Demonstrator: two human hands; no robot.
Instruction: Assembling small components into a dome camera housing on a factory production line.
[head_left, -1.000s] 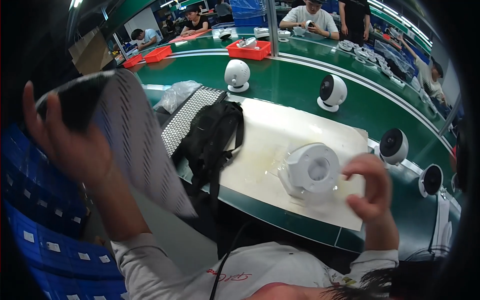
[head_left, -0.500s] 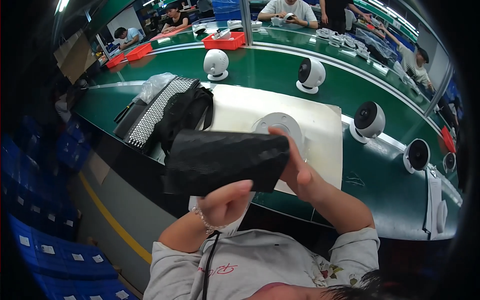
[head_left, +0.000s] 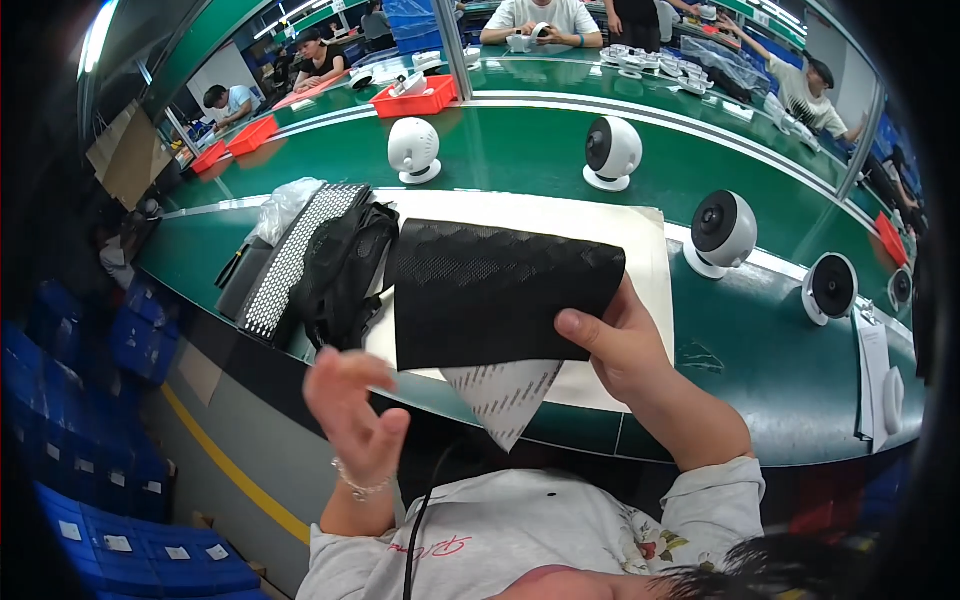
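My right hand (head_left: pixel 625 345) grips the right end of a black sheet (head_left: pixel 500 290) with a fine mesh-like pattern, the thumb on its near face. The sheet hangs over a cream board (head_left: pixel 655 300) on the green bench. From under its lower edge a pointed piece of white printed backing paper (head_left: pixel 505 400) sticks out; how the two join is hidden. My left hand (head_left: pixel 350 405) is raised off the sheet's lower left corner, fingers apart and holding nothing. Left of the sheet lie a crumpled pile of black mesh (head_left: pixel 345 270) and a white perforated strip (head_left: pixel 290 280).
White round fan-like devices on stands (head_left: pixel 725 235) line the bench's far side and right. Papers (head_left: pixel 872 380) lie at the right end. Beyond are red trays (head_left: pixel 415 98) and co-workers at another line. Blue crates (head_left: pixel 140 540) stand on the floor at left.
My left hand has let go of the black sheet and moved left. The sheet has swung more upright and to the right in my right hand, and the backing paper now shows below it.
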